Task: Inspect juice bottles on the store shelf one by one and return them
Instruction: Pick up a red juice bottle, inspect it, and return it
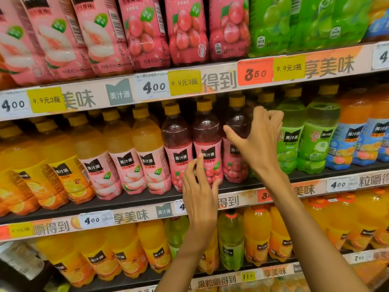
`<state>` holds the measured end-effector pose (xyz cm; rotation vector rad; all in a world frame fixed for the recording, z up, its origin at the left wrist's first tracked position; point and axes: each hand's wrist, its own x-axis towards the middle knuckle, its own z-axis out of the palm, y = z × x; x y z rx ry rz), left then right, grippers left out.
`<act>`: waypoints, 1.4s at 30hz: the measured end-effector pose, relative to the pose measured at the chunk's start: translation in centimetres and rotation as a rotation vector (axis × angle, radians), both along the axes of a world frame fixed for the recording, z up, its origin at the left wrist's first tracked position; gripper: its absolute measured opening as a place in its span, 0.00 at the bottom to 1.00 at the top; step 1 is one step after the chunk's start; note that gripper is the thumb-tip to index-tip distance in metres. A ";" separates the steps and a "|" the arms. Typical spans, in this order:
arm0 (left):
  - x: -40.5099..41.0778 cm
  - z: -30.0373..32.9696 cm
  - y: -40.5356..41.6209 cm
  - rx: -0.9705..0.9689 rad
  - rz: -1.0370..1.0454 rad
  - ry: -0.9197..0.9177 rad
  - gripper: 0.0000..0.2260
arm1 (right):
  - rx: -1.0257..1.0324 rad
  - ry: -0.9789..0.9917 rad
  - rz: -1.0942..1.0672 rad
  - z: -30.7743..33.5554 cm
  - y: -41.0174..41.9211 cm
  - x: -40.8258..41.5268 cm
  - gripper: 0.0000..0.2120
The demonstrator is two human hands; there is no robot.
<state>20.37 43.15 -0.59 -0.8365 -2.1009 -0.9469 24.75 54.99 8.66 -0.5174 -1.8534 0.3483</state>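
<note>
- Orange juice bottles (61,171) and peach bottles (126,163) fill the left of the middle shelf (134,202), all upright with yellow caps.
- The left hand (200,192) grasps the low part of a red grape bottle (207,142), fingers curled round its label (thumb at its right side).
- The right hand (260,140) grips the next red bottle (236,127) near its shoulder, thumb stretched across the front, fingers curled behind.
- Green grape bottles (315,133) stand to the right, then orange bottles with blue labels (349,131).
</note>
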 end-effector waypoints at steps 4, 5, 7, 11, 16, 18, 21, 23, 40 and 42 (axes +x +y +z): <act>-0.1 0.0 0.1 -0.002 0.007 0.009 0.32 | -0.044 0.010 0.232 -0.4 0.1 1.1 0.28; -0.1 0.0 0.1 -0.002 0.006 0.007 0.32 | -0.031 0.014 0.286 -0.6 0.0 1.3 0.28; -0.1 0.0 0.1 -0.004 -0.007 -0.006 0.32 | -0.067 0.028 0.446 -1.1 -0.2 1.7 0.27; 0.3 0.2 -0.2 0.031 -0.051 -0.047 0.32 | -0.201 0.086 0.643 -1.6 -0.9 2.0 0.26; 2.4 -0.3 -1.9 0.110 -0.376 -0.081 0.32 | -0.384 0.333 0.697 -1.3 -0.6 3.1 0.22; 3.3 0.1 -2.3 0.091 -0.557 -0.279 0.34 | -0.574 0.415 0.792 -1.2 -0.6 3.9 0.19; 5.0 1.5 -2.3 0.175 -0.788 -0.781 0.35 | -0.815 0.459 0.909 -1.6 -0.9 4.7 0.10; 5.5 1.8 -2.3 0.227 -0.921 -0.920 0.31 | -0.877 0.429 0.935 -2.1 -1.2 5.6 0.09; 12.7 -6.7 -4.4 -0.444 -1.384 -2.002 0.14 | -1.229 1.218 0.348 -13.5 -9.1 24.7 0.11; 14.3 -8.4 -4.9 -0.580 -1.293 -2.091 0.14 | -1.175 1.270 0.189 -14.9 -12.3 27.3 0.11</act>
